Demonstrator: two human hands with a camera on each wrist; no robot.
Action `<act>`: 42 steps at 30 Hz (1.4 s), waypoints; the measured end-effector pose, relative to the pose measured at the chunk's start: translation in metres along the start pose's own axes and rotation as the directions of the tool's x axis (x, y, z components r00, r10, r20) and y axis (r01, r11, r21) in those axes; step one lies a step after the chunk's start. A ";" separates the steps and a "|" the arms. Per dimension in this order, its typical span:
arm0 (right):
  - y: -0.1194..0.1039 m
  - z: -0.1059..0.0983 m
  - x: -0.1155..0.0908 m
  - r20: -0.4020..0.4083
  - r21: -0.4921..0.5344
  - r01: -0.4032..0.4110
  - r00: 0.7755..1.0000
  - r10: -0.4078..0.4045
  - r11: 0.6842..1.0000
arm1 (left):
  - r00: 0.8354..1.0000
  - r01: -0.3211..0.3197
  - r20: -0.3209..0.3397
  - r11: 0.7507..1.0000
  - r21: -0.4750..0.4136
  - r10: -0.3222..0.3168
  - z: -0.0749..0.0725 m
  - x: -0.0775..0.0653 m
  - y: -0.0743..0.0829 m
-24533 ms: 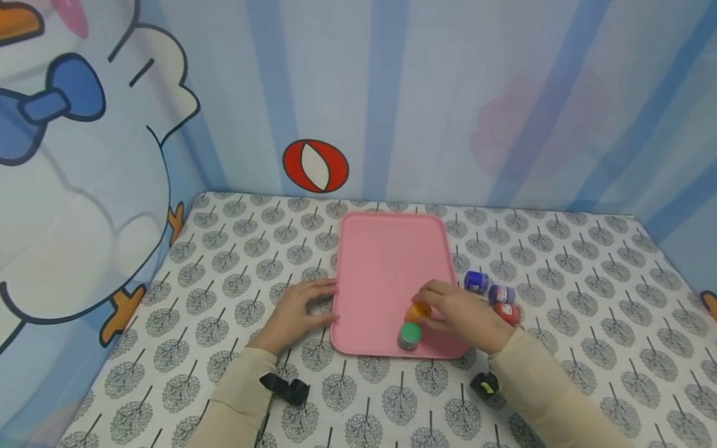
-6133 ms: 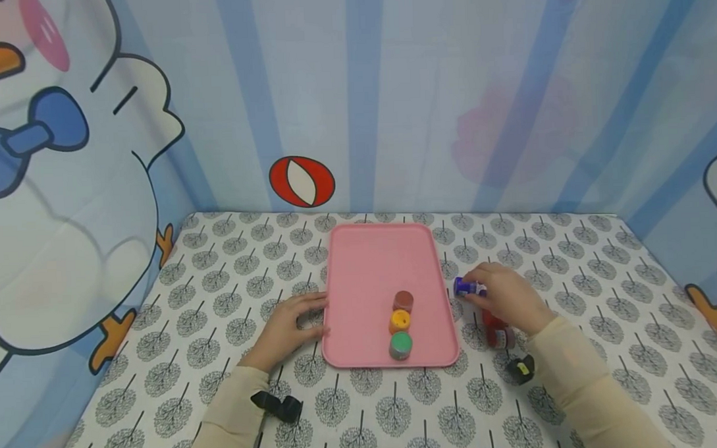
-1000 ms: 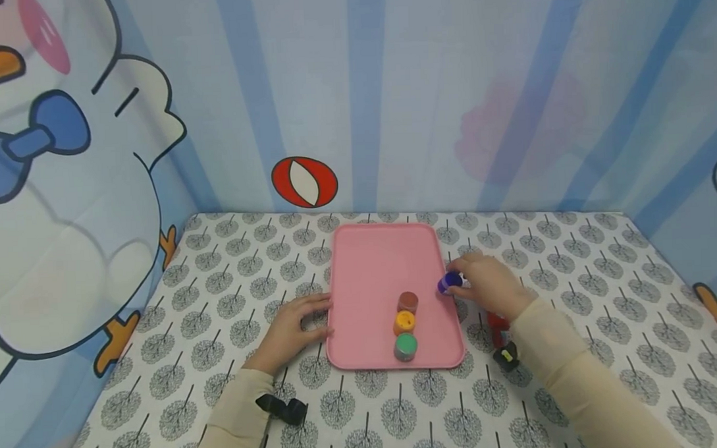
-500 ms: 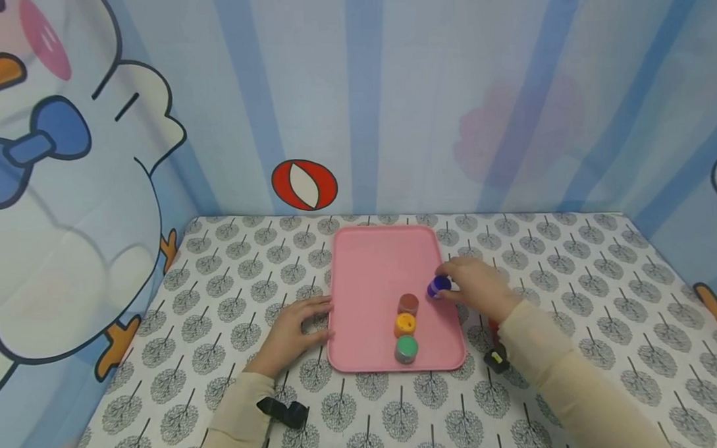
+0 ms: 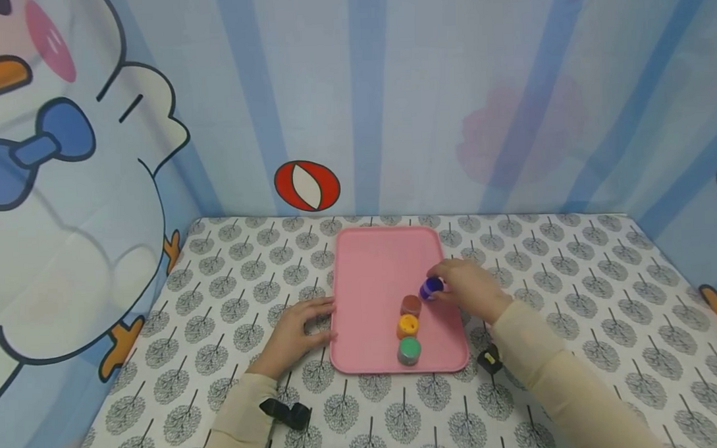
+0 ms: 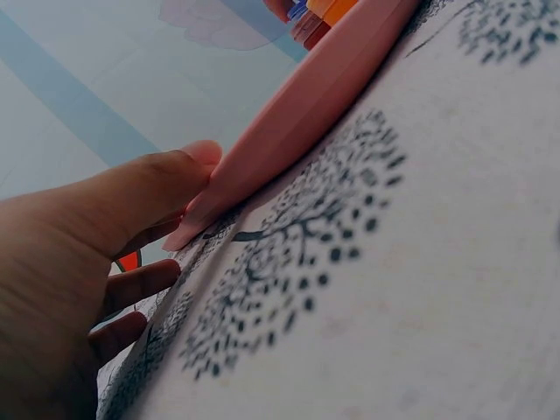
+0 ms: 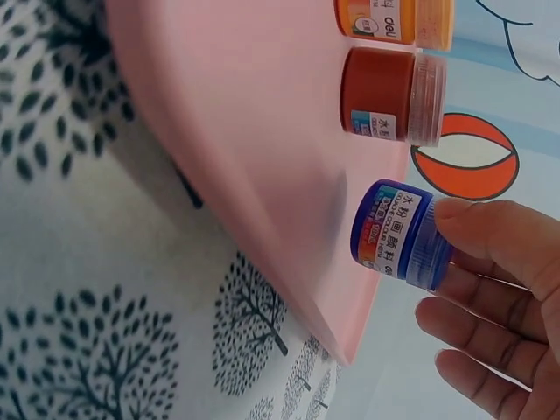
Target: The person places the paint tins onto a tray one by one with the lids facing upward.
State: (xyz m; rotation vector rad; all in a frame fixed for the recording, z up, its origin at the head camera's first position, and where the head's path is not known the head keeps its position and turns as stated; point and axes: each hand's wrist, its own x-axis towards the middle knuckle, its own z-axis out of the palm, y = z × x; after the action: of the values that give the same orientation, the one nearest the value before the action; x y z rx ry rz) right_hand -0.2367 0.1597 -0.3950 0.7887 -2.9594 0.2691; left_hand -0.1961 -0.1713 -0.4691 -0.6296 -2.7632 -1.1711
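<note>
My right hand (image 5: 469,287) pinches a small blue gouache paint jar (image 7: 389,229) by its clear-sided lid, thumb on one side and fingers on the other. The jar is held over the right part of a pink tray (image 5: 372,269), slightly tilted. Close by in the tray stand a reddish-brown paint jar (image 5: 411,305), an orange one (image 5: 407,326) and a green-lidded one (image 5: 409,350), lined up toward the near edge. At the tray's left rim is my left hand (image 5: 294,335), fingers relaxed and apart, its thumb (image 6: 203,153) touching the rim.
The tray lies on a white cloth (image 5: 230,281) printed with grey trees. A cartoon-printed curtain (image 5: 413,103) rises behind the table. Black devices sit at both wrists, the left one (image 5: 287,413) and the right one (image 5: 490,358). The right forearm covers part of the cloth beside the tray.
The right hand has carried the blue jar leftward from beside the tray to near the reddish-brown jar. Earlier, the reddish-brown jar joined the orange and green ones. The left hand stays put.
</note>
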 end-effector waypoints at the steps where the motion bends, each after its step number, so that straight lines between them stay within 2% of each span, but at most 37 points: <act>1: -0.001 0.000 0.000 -0.004 0.002 0.007 1.000 -0.007 1.000 | 1.000 0.003 0.001 1.000 0.000 -0.003 0.000 0.000 0.000; 6: -0.003 0.003 0.003 -0.021 0.001 0.035 0.999 -0.035 0.999 | 1.000 0.002 0.001 1.000 0.007 -0.002 0.000 0.000 0.001; 22: -0.010 0.007 0.011 0.007 -0.004 0.046 0.999 -0.045 0.999 | 1.000 0.003 0.002 1.000 0.015 -0.003 0.003 0.001 -0.001; 29: -0.011 0.008 0.013 -0.007 0.005 0.074 0.997 -0.074 0.997 | 1.000 0.005 -0.001 1.000 0.014 -0.005 0.003 0.001 0.000; 42: -0.009 0.013 0.017 -0.003 0.071 0.097 0.995 -0.097 0.993 | 1.000 0.002 -0.008 1.000 0.016 -0.002 0.001 0.000 -0.001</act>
State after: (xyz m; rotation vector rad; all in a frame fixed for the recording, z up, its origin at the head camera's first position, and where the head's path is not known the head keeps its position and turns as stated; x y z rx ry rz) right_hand -0.2474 0.1414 -0.4041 0.9372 -2.9154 0.3703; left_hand -0.1966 -0.1709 -0.4709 -0.6196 -2.7645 -1.1481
